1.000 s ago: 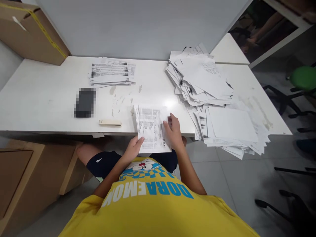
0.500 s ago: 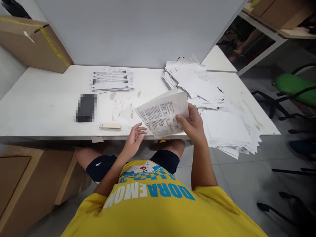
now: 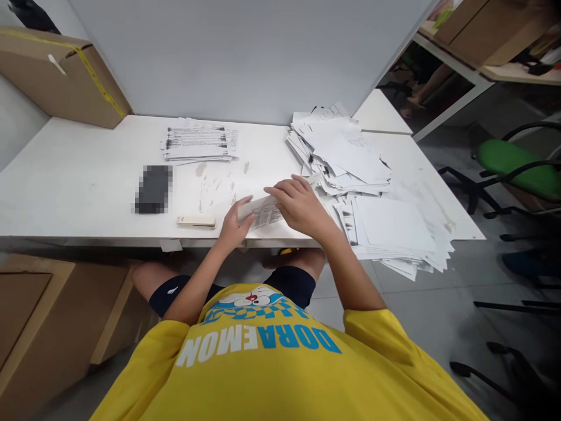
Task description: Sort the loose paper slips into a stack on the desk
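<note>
The printed paper, folded or in a few layers, is held at a slant between both my hands over the table's front edge. My left hand pinches its left end, thumb in front and fingers behind. My right hand bends over its upper right part, fingers curled on the sheet; the thumb's grip is mostly hidden. Left of my left hand lies a slim cream stapler. Beyond my right hand spreads a loose heap of papers, and a flatter paper stack overhangs the front edge.
A neat bundle of printed slips lies at the back of the white table. A blurred dark object is at left. A cardboard box stands against the grey partition. A green chair is at right.
My right hand has moved left and turned over the paper, which is lower and tilted more. My left hand, free before, now grips the paper's left end.
</note>
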`<state>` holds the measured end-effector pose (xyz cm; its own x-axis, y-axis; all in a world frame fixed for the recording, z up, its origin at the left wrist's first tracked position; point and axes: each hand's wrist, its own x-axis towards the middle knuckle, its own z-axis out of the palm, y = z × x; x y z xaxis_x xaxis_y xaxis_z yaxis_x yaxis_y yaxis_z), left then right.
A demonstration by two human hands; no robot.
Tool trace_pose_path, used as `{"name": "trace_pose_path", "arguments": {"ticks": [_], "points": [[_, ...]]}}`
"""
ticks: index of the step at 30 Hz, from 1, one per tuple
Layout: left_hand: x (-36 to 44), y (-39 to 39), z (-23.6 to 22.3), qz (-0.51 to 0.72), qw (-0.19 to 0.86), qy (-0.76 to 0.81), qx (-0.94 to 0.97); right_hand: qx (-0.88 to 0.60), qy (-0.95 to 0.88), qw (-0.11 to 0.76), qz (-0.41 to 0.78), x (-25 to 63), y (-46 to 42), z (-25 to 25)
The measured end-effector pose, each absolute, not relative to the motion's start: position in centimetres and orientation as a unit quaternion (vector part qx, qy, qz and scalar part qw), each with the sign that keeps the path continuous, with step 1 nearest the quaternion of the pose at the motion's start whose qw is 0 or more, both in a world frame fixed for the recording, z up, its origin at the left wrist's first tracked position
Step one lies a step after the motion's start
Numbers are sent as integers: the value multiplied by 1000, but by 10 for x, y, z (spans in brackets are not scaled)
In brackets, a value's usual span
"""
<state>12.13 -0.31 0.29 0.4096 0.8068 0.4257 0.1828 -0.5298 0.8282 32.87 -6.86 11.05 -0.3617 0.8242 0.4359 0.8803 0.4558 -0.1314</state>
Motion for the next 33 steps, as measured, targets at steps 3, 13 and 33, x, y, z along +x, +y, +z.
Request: {"name": "trace_pose_path", "arguments": {"ticks": [3, 13, 33], "points": [[124, 3, -8, 409, 408, 338, 743, -595, -701, 384, -84, 344, -82, 82], [121, 5, -6, 428, 480, 336, 688, -568, -429, 653, 257, 377, -58, -2], [83, 105, 61, 526, 331, 439, 649, -541, -427, 648, 323, 351, -54, -8]]}}
